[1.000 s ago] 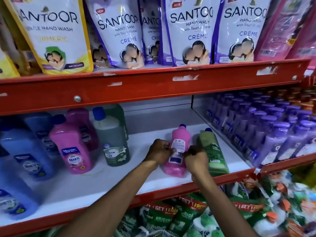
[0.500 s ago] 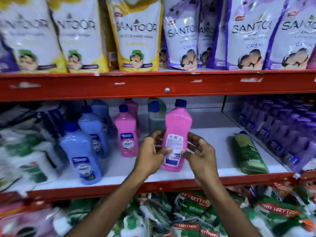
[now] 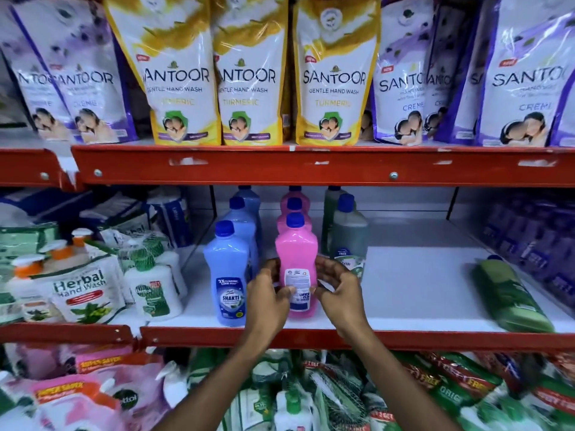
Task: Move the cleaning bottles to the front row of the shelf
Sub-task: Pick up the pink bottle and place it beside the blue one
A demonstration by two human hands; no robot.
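Here the pink bottle (image 3: 296, 262) stands upright at the front edge of the white shelf (image 3: 413, 293), just at 3 o'clock of the blue bottle (image 3: 228, 275) and ahead of its own pink column. The left hand (image 3: 269, 298) has its fingers curled round the bottle's lower left side, thumb on the label; the right hand (image 3: 337, 289) is half open, cupping the right side, fingertips at or barely off the plastic. The label shown is the back one, so the step probably calls for a turn about the upright axis, base kept flat on the shelf, until the front faces out level with the blue bottle. The lying green bottle (image 3: 510, 297) at 3 o'clock likely needs standing next.
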